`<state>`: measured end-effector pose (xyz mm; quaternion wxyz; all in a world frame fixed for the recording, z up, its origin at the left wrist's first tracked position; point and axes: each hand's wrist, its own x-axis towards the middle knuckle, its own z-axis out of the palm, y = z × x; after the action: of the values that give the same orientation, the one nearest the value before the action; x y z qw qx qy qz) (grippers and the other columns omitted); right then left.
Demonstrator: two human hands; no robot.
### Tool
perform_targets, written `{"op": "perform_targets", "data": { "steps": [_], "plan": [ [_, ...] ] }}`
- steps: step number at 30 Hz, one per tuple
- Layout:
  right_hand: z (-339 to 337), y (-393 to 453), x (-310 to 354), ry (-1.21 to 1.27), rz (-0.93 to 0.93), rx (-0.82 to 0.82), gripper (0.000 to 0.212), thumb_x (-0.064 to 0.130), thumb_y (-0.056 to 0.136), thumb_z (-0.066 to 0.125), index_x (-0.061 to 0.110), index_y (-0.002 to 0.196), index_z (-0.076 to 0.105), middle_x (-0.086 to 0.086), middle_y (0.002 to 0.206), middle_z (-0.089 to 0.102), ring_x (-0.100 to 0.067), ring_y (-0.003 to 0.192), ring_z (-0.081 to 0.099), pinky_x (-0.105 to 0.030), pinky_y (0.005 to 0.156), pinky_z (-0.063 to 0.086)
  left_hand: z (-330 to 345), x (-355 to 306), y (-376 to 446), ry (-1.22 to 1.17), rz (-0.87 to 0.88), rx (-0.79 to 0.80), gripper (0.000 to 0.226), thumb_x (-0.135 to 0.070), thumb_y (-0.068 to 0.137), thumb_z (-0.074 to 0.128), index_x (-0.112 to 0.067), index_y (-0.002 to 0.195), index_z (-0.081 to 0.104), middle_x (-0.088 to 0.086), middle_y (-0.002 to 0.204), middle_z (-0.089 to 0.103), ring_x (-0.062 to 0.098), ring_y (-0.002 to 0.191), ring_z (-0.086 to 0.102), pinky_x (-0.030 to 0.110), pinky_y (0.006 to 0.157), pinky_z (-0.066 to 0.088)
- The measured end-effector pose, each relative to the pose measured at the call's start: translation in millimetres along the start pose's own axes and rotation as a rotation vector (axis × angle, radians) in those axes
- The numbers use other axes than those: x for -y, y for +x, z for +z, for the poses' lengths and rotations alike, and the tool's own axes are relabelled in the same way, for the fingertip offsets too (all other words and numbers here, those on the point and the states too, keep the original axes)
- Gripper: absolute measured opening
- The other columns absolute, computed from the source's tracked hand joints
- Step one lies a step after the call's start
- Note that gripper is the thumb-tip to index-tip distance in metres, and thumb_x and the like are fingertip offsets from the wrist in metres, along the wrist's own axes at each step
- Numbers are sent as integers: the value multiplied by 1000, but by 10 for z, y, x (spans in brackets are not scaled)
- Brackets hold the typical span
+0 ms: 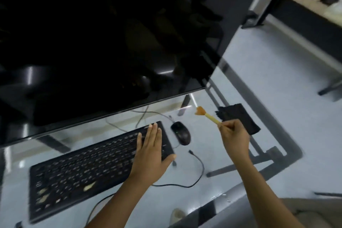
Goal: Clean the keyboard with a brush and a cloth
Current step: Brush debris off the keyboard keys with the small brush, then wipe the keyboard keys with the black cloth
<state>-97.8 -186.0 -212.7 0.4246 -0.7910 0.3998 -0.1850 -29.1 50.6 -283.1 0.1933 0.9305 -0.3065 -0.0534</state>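
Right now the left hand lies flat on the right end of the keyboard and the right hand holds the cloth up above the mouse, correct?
Not quite. The right hand holds the brush, not the cloth; the black cloth lies on the glass table behind it. The head view shows this. The left hand does lie flat on the keyboard's right end.

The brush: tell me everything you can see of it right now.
The brush has a thin pale yellow handle, plastic or wood by its look, and a small splayed tuft of orange-brown bristles at its far end. The right hand grips the handle's lower end, fingers curled round it. It is held in the air, tilted up and to the left, bristles pointing toward the monitor, over the glass desk between the mouse and the black cloth. Its bristles touch nothing. The picture is blurred, so finer detail is lost.
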Motion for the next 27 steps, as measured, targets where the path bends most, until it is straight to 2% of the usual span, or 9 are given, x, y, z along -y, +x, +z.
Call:
{"op": "perform_targets", "data": {
  "steps": [3,6,8,10,14,16,19,24,27],
  "plan": [
    [5,228,-339,-52,6,-18,10,10,88,66,13,81,61,2,72,62,-12,65,56,-18,57,42,214,-371,334,-9,74,27,98,-75,80,20,-8,150,12,4,159,1,16,145,-7,46,118,0],
    [154,374,-643,-76,-57,-15,7,10,89,67,15,94,67,0,90,67,-15,82,63,-12,66,46,415,-682,612,33,122,61,95,-73,82,22,-5,148,21,9,158,13,19,146,4,50,116,11],
    [272,427,-773,-114,-106,-36,11,12,88,69,15,98,71,1,96,68,-18,88,63,-22,74,53,539,-834,741,63,142,91,93,-71,83,22,-3,146,24,11,156,18,22,145,9,52,115,17],
    [343,444,-870,-213,-182,-58,7,15,86,72,21,90,72,8,90,69,-16,84,60,-33,74,51,653,-961,851,83,151,102,92,-70,84,21,-2,146,24,12,156,18,22,145,9,52,114,17],
    [341,449,-972,-374,-264,-48,10,20,82,75,26,80,67,12,82,66,-14,79,54,-30,72,38,779,-1069,1032,119,147,103,88,-68,88,22,-3,148,20,11,157,15,23,145,8,52,115,16],
    [311,473,-1029,-412,-312,-26,11,21,80,77,25,82,67,11,84,65,-14,79,53,-30,71,39,817,-1091,1108,114,147,106,87,-68,88,22,-5,149,17,9,158,12,21,146,4,51,116,13],
    [183,605,-1047,-376,-406,-5,14,22,82,74,22,95,68,6,95,64,-15,85,55,-30,74,41,839,-1146,1228,76,174,58,82,-64,90,22,-5,146,27,10,157,18,20,146,7,52,116,12],
    [-305,1258,-949,-273,-300,-149,16,14,88,63,14,104,66,-3,107,62,-22,97,56,-42,87,48,808,-1435,1546,61,153,81,79,-61,90,16,-8,148,22,8,159,9,18,146,-3,47,117,-2],
    [-509,1645,-971,-432,-61,-39,34,22,93,58,13,126,57,-10,132,52,-28,120,49,-42,103,42,853,-1677,1793,165,32,126,77,-59,94,14,-5,150,15,10,159,2,21,146,-8,48,117,-6]
  ]
}}
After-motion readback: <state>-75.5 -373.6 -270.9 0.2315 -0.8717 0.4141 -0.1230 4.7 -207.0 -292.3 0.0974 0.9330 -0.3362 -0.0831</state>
